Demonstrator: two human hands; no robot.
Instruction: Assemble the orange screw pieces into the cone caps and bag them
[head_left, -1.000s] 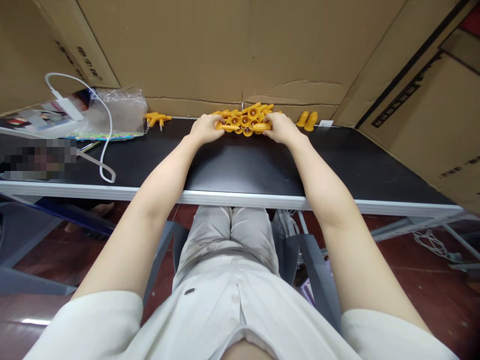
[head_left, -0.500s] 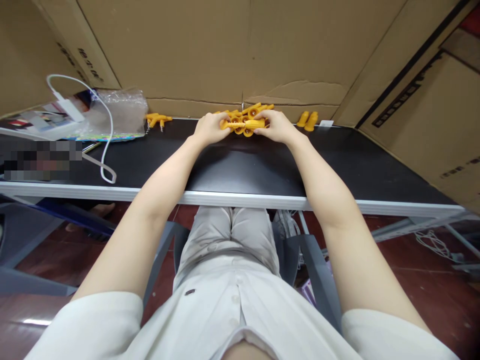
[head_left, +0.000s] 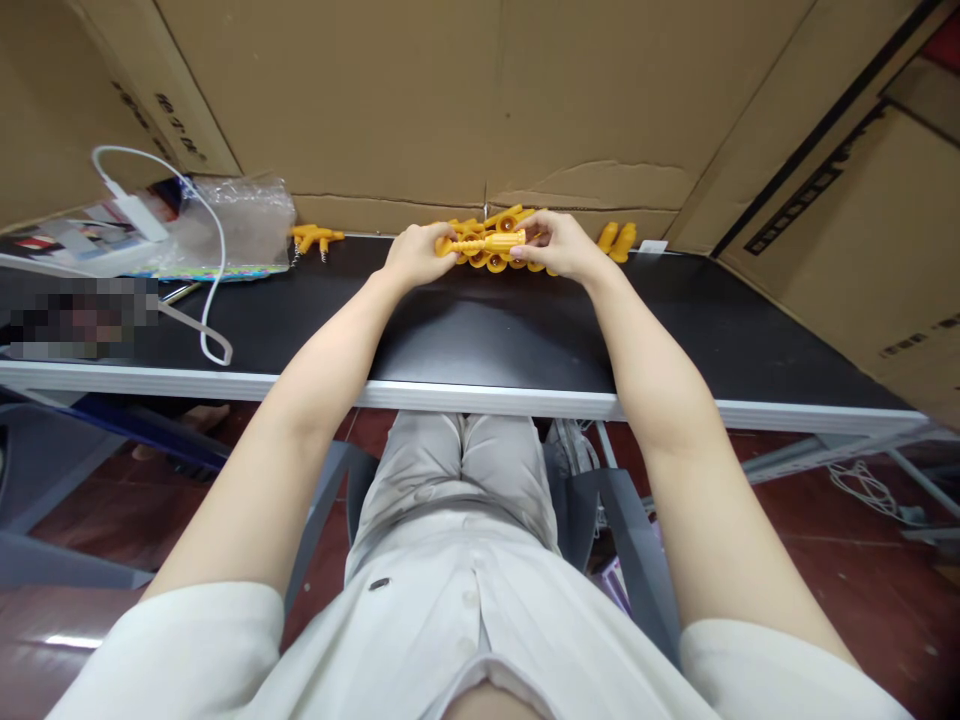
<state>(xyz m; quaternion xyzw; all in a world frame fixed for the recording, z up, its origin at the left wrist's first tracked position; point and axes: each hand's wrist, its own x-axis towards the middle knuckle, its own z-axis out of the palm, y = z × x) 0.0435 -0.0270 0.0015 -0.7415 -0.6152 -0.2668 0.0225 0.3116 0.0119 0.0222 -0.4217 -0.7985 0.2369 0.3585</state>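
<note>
Between my hands lies a yellow plastic corkscrew body [head_left: 504, 241], held level, with a round end at the left, a ridged shank in the middle and a wider barrel at the right. My left hand [head_left: 421, 253] pinches the round end. At the barrel's right end, the fingertips of my right hand [head_left: 559, 245] close on it. Right behind and beneath lies a heap of yellow corkscrew parts [head_left: 510, 222], partly covered by my hands and the held piece; round open ends show in it.
Yellow T-shaped handles with metal spirals [head_left: 315, 240] lie at the left back. Yellow sleeves [head_left: 622, 242] stand by a white label [head_left: 653, 246] at the right. Clear plastic bags [head_left: 240, 225] and a white cable [head_left: 223, 250] lie left. Cardboard [head_left: 375, 100] walls the black table [head_left: 487, 340].
My right hand has shifted its grip, its fingers now further round the barrel's end. The held piece has moved slightly left and up. My left hand keeps its pinch.
</note>
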